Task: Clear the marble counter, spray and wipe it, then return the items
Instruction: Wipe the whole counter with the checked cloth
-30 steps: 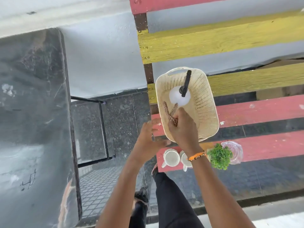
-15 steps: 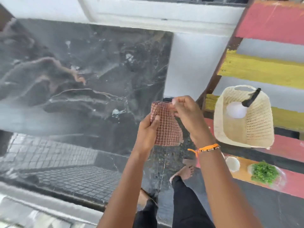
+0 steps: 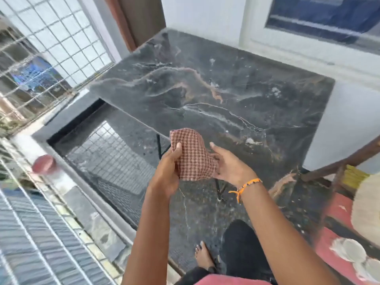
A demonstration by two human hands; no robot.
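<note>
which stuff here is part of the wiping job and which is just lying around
Part of the job:
checked cloth, held by left hand and right hand
marble counter
cups and basket, set aside on the bench

Just lying about:
red round thing on the ledge
wire grille

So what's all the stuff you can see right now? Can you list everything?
dark veined marble counter: one, black-grey with white and orange veins, centre, against the white wall
red-and-white checked cloth: one, held in front of the counter's near edge
wire mesh grille: one, pale, far left
round reddish object: one, blurred, on the ledge at left
cream woven basket: one, partly cut off at the right edge
white cups: two, blurred, lower right on the red plank
orange beaded bracelet: one, on the right wrist
left hand: one, grips the cloth's left side
right hand: one, fingers under the cloth's right side
bare foot: one, bottom centre
</note>
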